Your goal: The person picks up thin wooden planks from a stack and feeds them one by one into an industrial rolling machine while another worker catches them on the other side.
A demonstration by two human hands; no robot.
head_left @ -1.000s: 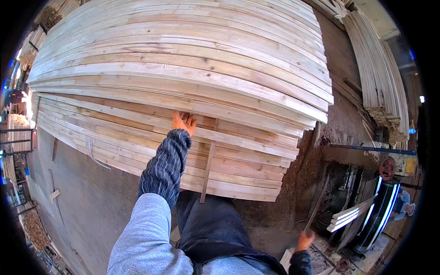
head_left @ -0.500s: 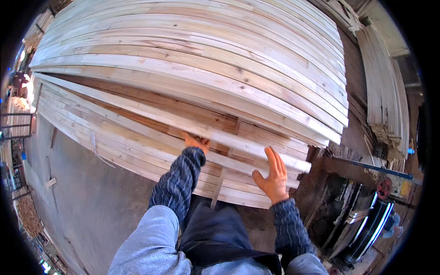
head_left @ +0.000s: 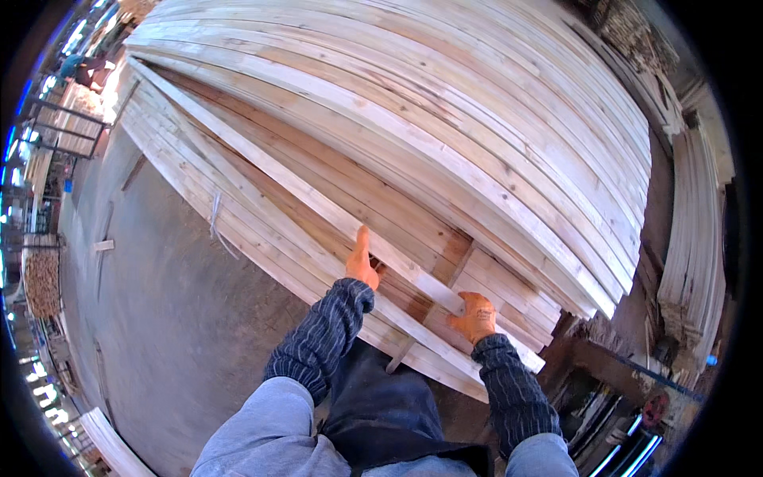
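A long, narrow pale wooden plank [head_left: 310, 193] lies at a slant over the lower layer of boards, its near right end toward me. My left hand [head_left: 363, 266], in an orange glove, is closed on the plank around its middle, thumb along the near edge and the other fingers partly hidden beneath. Closer to the plank's right end, my right hand [head_left: 475, 316], gloved the same way, wraps over it from above. Beside it on my side runs a second loose plank [head_left: 421, 334].
A tall stack of planks [head_left: 445, 119] rises on the far side. Crosswise under the boards lies a thin wooden strip [head_left: 462, 266]. Grey concrete floor [head_left: 175, 294] spreads to the left. More boards [head_left: 690, 238] and machinery with shiny rails [head_left: 628, 445] stand at the right.
My right hand, open and off the plank earlier, has closed on it. The plank's near end has swung toward me, widening the gap to the tall stack. My view has turned.
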